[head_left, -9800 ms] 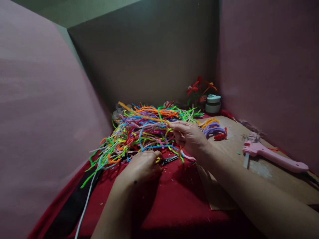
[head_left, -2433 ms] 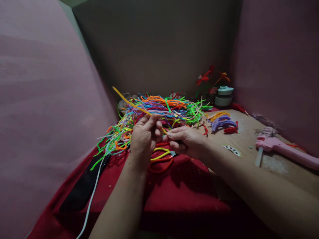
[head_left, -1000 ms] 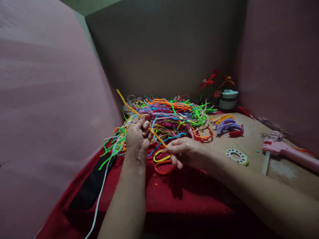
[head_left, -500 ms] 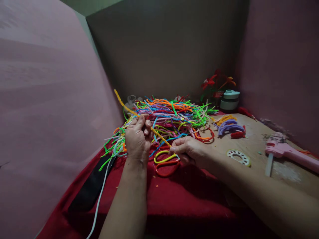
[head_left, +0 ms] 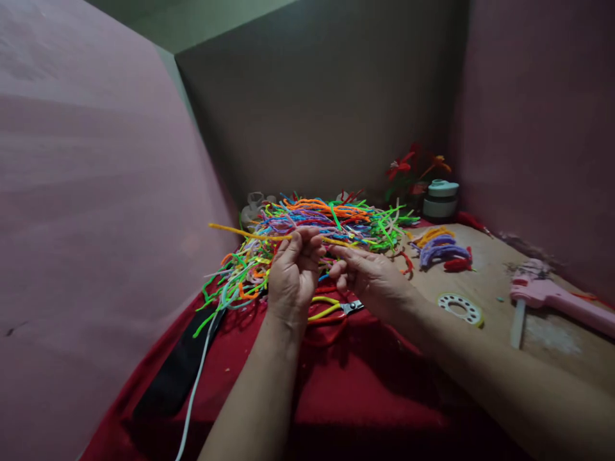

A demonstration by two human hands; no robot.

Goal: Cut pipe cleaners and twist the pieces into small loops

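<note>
A fuzzy yellow-orange pipe cleaner (head_left: 240, 232) stretches nearly level across both hands, its free end sticking out to the left. My left hand (head_left: 295, 269) pinches it between thumb and fingers. At its right end, my right hand (head_left: 365, 269) has its fingertips closed near the tip; the exact grip there is partly hidden. Behind the hands lies a heap of many-coloured pipe cleaners (head_left: 331, 211). Below them, scissors or pliers with yellow and red handles (head_left: 324, 310) rest on the red cloth (head_left: 375, 384), partly covered by my left hand.
At right, a pink glue gun (head_left: 542, 288), a white ring with holes (head_left: 460, 309) and bent purple pipe cleaners (head_left: 442, 250) lie on a tan board (head_left: 494, 256). Behind stand a lidded container (head_left: 441, 198) and red flowers (head_left: 401, 166). A white cable (head_left: 195, 390) crosses a black strip (head_left: 166, 371).
The pipe cleaner has swung from a downward slant to nearly level. My left hand has shifted right and turned palm up; my right hand has risen, and the two hands are closer together.
</note>
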